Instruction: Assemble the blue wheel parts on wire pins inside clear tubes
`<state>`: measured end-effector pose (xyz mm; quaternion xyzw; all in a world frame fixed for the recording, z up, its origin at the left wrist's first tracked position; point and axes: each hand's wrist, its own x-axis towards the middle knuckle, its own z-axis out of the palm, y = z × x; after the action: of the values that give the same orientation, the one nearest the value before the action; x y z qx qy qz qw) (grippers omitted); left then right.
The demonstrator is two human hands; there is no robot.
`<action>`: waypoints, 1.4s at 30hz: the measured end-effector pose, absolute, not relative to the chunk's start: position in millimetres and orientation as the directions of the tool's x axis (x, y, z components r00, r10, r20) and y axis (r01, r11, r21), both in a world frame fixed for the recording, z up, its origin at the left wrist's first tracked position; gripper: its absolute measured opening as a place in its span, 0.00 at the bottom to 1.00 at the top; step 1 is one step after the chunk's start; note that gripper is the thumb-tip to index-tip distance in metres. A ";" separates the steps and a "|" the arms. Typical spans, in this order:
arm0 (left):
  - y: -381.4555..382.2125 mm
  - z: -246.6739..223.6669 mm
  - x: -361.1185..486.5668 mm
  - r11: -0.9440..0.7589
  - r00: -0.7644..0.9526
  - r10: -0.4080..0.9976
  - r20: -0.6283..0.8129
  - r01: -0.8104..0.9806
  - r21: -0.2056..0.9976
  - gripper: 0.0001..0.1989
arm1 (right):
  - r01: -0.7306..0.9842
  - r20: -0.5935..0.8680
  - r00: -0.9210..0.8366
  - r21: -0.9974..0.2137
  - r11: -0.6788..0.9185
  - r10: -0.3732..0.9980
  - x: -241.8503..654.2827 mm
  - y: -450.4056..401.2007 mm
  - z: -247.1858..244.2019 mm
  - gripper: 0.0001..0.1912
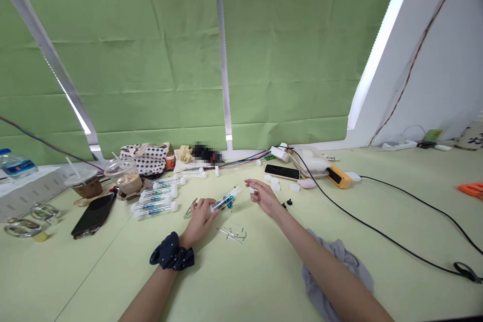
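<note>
My left hand is closed around the lower end of a clear tube with blue and metal parts inside. The tube tilts up to the right. Just right of its upper end, my right hand pinches a small white cap, apart from the tube. Below the tube lie several thin metal pieces. Several capped clear tubes lie in a group to the left. White caps and small black parts are on the table right of my right hand.
A dark phone, drink cups and glasses-like metal items stand or lie at left. Behind are another phone and a yellow device. A black cable crosses the right side, near a grey cloth.
</note>
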<state>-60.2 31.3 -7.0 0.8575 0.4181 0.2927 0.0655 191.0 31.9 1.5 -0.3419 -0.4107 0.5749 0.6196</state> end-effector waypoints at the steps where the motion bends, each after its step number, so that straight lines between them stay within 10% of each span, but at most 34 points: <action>1: 30.9 -6.8 -59.7 -0.645 0.485 0.753 0.445 0.677 0.355 0.12 | -0.402 0.132 0.002 -0.908 0.122 0.991 189.9 31.3 1.7 0.16; 15: 16.3 5.7 -48.4 -0.715 0.571 0.670 0.474 0.669 0.205 0.11 | 0.275 0.466 0.039 -0.856 0.438 0.884 161.8 14.3 -1.6 0.13; 32: 16.5 1.8 -42.9 -0.728 0.572 0.651 0.499 0.658 0.195 0.09 | -0.065 0.286 0.008 -0.956 0.286 0.958 160.5 17.8 1.0 0.11; 42: 25.2 1.3 -53.1 -0.669 0.504 0.719 0.479 0.687 0.282 0.12 | 0.076 0.286 -0.136 -0.952 0.298 0.949 153.2 8.6 -2.7 0.18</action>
<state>-53.1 25.2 1.3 0.8666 0.4058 0.2890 0.0275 153.2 8.6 -2.7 -0.4120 -0.6216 0.4260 0.5123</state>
